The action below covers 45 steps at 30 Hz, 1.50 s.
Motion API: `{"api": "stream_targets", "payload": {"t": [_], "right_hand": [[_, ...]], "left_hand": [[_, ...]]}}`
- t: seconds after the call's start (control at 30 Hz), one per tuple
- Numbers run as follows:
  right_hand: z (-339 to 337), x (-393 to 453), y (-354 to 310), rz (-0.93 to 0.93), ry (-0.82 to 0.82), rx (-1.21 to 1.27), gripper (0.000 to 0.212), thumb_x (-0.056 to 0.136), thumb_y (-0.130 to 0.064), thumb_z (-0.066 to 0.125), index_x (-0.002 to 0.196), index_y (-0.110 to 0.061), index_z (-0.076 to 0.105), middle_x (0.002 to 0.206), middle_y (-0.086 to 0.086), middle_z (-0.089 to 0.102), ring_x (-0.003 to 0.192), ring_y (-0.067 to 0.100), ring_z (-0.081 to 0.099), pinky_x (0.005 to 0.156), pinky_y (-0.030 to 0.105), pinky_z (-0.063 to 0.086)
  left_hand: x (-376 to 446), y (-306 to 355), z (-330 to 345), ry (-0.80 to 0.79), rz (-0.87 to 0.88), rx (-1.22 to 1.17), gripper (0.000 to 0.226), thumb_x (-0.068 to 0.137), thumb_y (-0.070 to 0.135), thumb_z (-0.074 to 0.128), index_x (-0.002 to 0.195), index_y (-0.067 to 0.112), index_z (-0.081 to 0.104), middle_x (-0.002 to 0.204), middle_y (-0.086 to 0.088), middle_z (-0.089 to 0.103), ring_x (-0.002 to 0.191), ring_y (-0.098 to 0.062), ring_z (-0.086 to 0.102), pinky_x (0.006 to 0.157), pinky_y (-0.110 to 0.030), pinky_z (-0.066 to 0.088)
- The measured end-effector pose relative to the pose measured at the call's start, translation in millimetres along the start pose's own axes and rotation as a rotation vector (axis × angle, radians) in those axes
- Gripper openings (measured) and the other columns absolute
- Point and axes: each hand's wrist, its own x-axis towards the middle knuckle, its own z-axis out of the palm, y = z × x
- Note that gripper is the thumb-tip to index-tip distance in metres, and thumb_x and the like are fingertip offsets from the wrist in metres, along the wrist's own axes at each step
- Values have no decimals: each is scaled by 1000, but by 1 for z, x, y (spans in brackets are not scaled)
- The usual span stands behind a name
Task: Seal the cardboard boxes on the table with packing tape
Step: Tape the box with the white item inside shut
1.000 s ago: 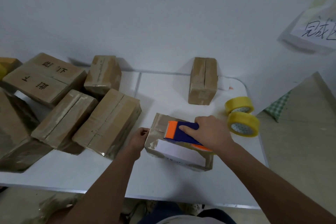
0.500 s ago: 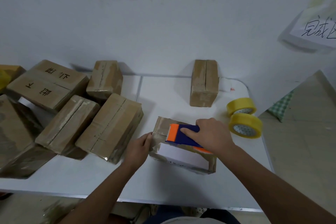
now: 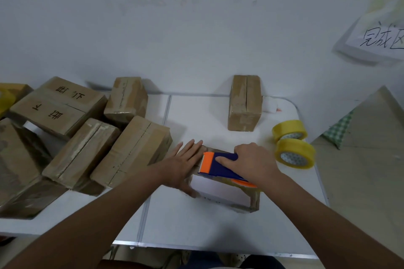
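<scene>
A small cardboard box (image 3: 225,194) with a white label on its near side sits near the front middle of the white desk (image 3: 196,229). The left hand (image 3: 185,166) lies flat with straight, spread fingers over the box's left end, palm down and thumb reaching toward the near lower corner. The right hand (image 3: 253,161) grips a blue and orange tape dispenser (image 3: 220,165) resting on the box top, fingers curled over its body and the index finger stretched along the blue side; the orange blade end points left, close to the left hand's fingertips. Whether tape is actually stuck to the box under the dispenser is hard to tell, since the hands cover that spot. Two yellow rolls of packing tape (image 3: 294,150) stand on edge just beside each other at the desk's right edge, near the right hand. A taped box (image 3: 244,102) stands alone at the back against the wall. To the left, a cluster of larger boxes (image 3: 87,137) lies tilted and leaning on one another, one bearing black handwritten characters. A handwritten paper sign (image 3: 380,39) hangs on the wall at upper right.
</scene>
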Motion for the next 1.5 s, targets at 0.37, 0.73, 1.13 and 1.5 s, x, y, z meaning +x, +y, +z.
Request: {"api": "stream_targets", "payload": {"t": [0.37,0.73,1.13,1.5], "right_hand": [[-15,-1,11,-37,-144,127,62,77,-81,47,62,-21,46,64,-2,51,57,13,50,48,27,31],[-2,-25,110,20,-226,54,67,74,-86,43,66,-20,55,61,-3,53,58,12,51,53,26,35],[22,-28,97,27,-234,170,62,80,-81,41,70,-21,54,71,-2,56,67,15,54,64,33,45],[43,-25,36,195,-90,241,60,84,-78,36,65,-21,44,73,-1,54,69,18,56,59,28,40]], "left_hand": [[6,-14,14,174,23,10,129,57,100,41,156,32,-8,164,7,-2,151,-12,-9,120,-40,-1],[9,-17,17,164,1,11,129,56,101,42,154,40,-16,165,9,-6,151,-14,-8,121,-43,3],[8,-42,3,113,18,89,131,57,95,51,154,38,-16,165,8,-6,151,-13,-8,120,-43,8],[2,-27,-7,201,-279,162,104,88,18,56,142,22,-33,154,-1,-34,152,-22,-15,121,-45,-2]]}}
